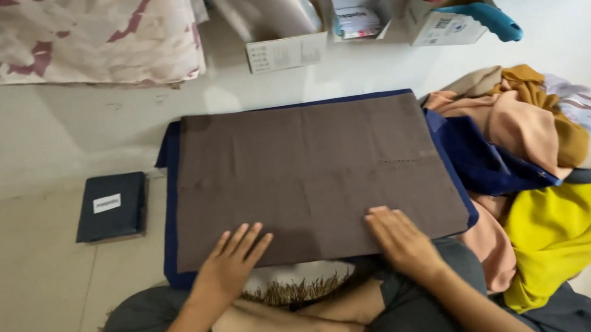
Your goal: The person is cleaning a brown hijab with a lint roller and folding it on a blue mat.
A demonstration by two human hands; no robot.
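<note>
A brown cloth (308,176) was spread flat on a dark blue pad (172,206) on the floor (15,306), just ahead of the crossed legs of the seated person. Both hands were laid open and flat on the near edge of that cloth, gripping nothing: the left hand (235,255) toward its near left corner, the right hand (398,240) right of its middle. The step in hand appeared to be smoothing the cloth; the next move would seemingly call for an even press outward along it. A heap of clothes (544,177) lay right of the cloth, a dark folded packet (112,207) to its left.
</note>
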